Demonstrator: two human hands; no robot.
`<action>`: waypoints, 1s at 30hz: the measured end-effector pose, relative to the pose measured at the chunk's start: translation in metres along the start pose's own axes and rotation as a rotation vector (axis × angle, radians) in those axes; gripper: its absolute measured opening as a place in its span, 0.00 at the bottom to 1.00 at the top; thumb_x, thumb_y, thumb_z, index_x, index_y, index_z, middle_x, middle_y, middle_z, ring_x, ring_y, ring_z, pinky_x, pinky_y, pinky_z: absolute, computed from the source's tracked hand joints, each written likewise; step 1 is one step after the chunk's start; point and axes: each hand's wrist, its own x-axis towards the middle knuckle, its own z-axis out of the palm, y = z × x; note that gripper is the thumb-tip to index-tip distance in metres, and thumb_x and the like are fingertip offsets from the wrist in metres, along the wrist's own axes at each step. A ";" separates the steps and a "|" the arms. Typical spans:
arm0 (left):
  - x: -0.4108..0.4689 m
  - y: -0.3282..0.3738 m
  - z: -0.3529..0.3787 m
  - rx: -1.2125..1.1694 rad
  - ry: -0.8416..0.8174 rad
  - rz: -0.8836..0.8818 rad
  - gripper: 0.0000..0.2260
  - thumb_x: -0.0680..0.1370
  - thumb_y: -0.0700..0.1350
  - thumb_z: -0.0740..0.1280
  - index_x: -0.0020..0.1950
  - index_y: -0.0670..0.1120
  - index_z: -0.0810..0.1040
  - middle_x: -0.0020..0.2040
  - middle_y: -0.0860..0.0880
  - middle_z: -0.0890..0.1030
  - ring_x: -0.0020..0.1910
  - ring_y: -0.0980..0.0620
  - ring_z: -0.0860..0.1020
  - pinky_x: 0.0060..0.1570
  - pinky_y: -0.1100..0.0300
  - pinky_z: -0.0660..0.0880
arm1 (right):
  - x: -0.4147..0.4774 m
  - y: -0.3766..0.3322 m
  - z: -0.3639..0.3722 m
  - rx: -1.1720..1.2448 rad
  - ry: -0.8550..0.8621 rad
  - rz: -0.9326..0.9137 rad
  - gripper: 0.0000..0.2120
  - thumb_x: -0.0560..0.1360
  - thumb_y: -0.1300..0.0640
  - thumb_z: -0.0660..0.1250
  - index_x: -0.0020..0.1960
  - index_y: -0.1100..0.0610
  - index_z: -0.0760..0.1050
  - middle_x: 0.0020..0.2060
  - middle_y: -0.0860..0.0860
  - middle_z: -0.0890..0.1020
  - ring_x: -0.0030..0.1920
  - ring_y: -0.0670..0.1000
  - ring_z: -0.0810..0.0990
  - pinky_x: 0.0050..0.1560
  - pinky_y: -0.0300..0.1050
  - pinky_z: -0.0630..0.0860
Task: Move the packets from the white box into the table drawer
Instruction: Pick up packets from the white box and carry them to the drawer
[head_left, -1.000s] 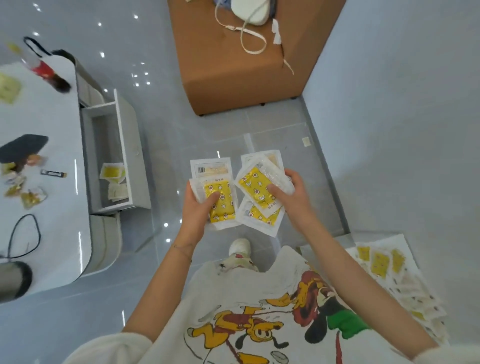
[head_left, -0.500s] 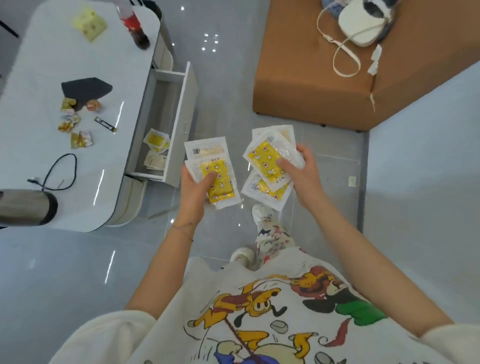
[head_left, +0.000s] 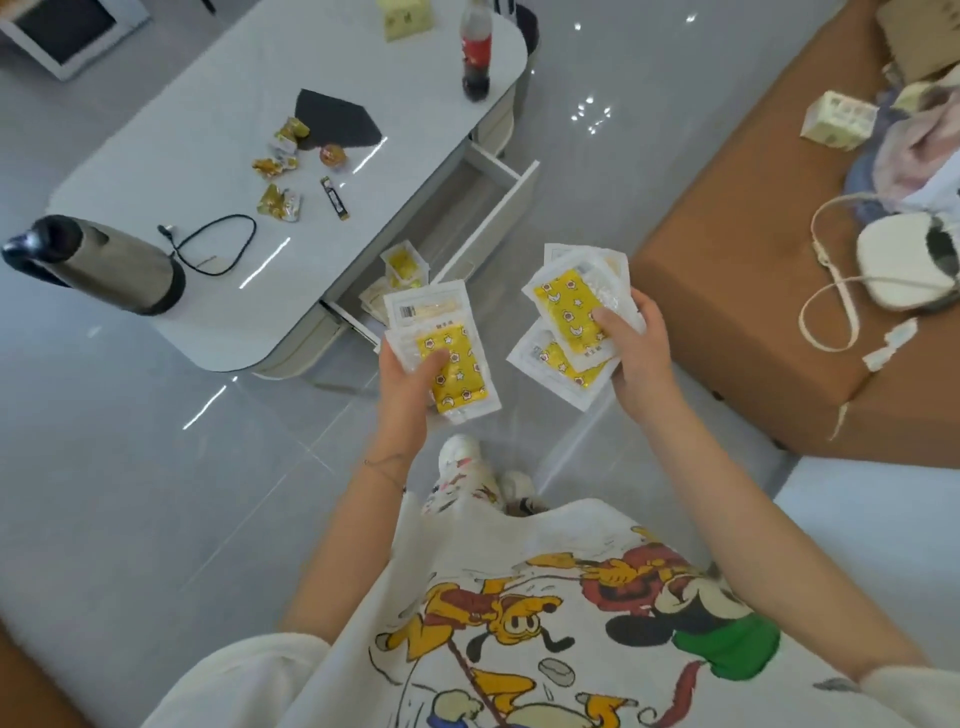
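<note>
The white tabletop (head_left: 218, 130) stood ahead, and from its long edge facing the person the drawer (head_left: 506, 213) hung pulled out, a few packets (head_left: 402, 267) already lying at its near end. Just short of it, the left grip (head_left: 405, 384) clasped a small stack (head_left: 460, 379), thumb on top, and the right grip (head_left: 634, 358) pinched a fanned handful (head_left: 563, 306). It looked like the carrying step. Next, I judged, both loads needed lowering into the drawer and releasing.

The packets (head_left: 460, 376) I hold are white with yellow panels printed with white stars, moons and flowers. My shirt (head_left: 519, 561) is cream with a yellow, red and green cartoon print. Glossy white tabletop (head_left: 208, 156), grey tiled floor (head_left: 130, 467), tan sofa (head_left: 727, 286).
</note>
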 end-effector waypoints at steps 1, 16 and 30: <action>0.007 0.002 -0.001 -0.014 0.019 -0.005 0.25 0.76 0.38 0.69 0.70 0.47 0.65 0.63 0.45 0.79 0.58 0.44 0.80 0.55 0.38 0.77 | 0.010 -0.006 0.009 -0.006 -0.022 0.011 0.21 0.74 0.65 0.68 0.64 0.58 0.66 0.51 0.53 0.81 0.43 0.49 0.84 0.41 0.46 0.80; 0.199 0.064 -0.040 -0.231 0.217 -0.056 0.23 0.77 0.35 0.67 0.70 0.46 0.67 0.63 0.45 0.79 0.58 0.45 0.81 0.56 0.42 0.78 | 0.185 -0.049 0.160 -0.177 -0.087 0.091 0.16 0.75 0.66 0.66 0.59 0.54 0.67 0.47 0.49 0.82 0.41 0.48 0.84 0.39 0.44 0.81; 0.416 -0.037 -0.058 -0.278 0.394 -0.299 0.18 0.76 0.38 0.70 0.62 0.52 0.70 0.58 0.48 0.81 0.55 0.47 0.82 0.51 0.45 0.80 | 0.427 0.097 0.250 -0.446 -0.151 0.326 0.18 0.74 0.66 0.68 0.56 0.46 0.70 0.52 0.52 0.80 0.46 0.51 0.82 0.37 0.44 0.80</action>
